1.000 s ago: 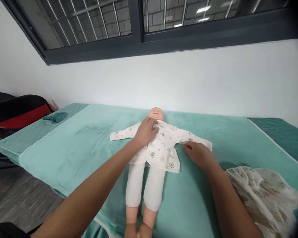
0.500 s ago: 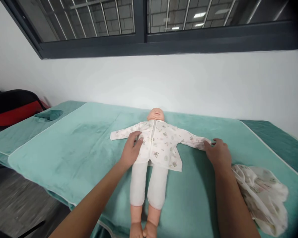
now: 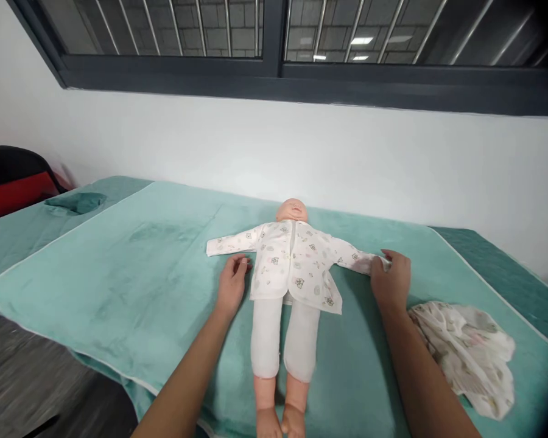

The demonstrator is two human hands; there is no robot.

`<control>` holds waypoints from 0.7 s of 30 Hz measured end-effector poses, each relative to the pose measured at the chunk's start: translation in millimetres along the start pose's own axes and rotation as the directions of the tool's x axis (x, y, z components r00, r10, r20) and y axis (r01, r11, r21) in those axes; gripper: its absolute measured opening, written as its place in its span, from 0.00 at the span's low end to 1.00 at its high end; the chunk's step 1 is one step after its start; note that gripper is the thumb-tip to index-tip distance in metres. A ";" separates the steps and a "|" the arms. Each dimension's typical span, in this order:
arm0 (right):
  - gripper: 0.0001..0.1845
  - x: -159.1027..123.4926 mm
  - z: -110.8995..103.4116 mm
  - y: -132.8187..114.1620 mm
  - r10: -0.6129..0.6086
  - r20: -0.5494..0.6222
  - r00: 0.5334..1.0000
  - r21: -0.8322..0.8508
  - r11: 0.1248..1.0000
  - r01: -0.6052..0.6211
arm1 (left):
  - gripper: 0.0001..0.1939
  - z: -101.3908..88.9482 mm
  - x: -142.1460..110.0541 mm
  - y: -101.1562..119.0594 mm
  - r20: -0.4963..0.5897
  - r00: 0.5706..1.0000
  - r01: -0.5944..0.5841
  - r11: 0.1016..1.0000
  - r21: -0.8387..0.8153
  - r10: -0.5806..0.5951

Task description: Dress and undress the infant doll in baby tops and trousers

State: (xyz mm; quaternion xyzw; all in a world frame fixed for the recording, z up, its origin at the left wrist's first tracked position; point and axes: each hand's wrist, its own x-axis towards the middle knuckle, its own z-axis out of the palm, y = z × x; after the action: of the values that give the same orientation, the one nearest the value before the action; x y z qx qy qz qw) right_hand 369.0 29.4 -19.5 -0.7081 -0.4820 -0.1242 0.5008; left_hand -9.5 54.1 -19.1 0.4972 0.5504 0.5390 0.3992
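Observation:
A baby doll (image 3: 292,210) lies on its back with its head toward the wall and its bare feet toward me. It wears a white printed baby jacket (image 3: 278,261), sleeves spread out sideways, and white leggings (image 3: 265,340). At the cuff of the sleeve on the right, my right hand (image 3: 393,280) has its fingers closed around the sleeve end. My left hand (image 3: 232,283) rests just below the other sleeve, beside the jacket's side edge. Its fingers are loosely bent and apart, with nothing in them.
A crumpled white printed cloth (image 3: 472,353) lies right of my right forearm. Teal sheets (image 3: 119,274) cover the bed, whose near edge drops to the grey floor at left. A black and red chair (image 3: 18,182) stands far left. Behind are a white wall and a barred window (image 3: 274,79).
My left hand has moved off the jacket front to the sheet on its left. My right hand stays at the cuff. The camera view has shifted slightly.

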 end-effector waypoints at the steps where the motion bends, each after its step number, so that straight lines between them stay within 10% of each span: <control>1: 0.18 -6.6 -1.3 -8.3 -0.039 0.005 0.999 0.022 0.999 0.039 | 0.19 1.8 1.8 2.5 -0.004 1.000 -0.002 0.999 0.045 0.002; 5: 0.19 -32.0 -4.8 -43.3 0.000 0.164 0.986 0.130 0.991 -0.022 | 0.21 11.3 12.5 17.0 0.031 0.999 -0.034 0.968 0.248 0.027; 13: 0.35 -39.7 13.1 -78.1 0.257 0.580 0.773 0.156 0.896 -0.415 | 0.28 18.9 17.4 26.2 0.224 0.975 -0.051 0.976 0.211 0.002; 21: 0.48 -45.1 30.9 -91.0 0.138 0.722 0.678 0.558 0.465 -0.688 | 0.27 30.1 9.0 42.4 0.280 0.960 0.000 0.999 0.035 -0.010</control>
State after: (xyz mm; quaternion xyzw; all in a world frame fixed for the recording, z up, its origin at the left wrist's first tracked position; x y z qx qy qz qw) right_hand 263.4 32.8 -10.0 -0.5038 -0.4115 0.4636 0.6016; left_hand 23.1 65.6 20.7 0.5740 0.4988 0.4526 0.4658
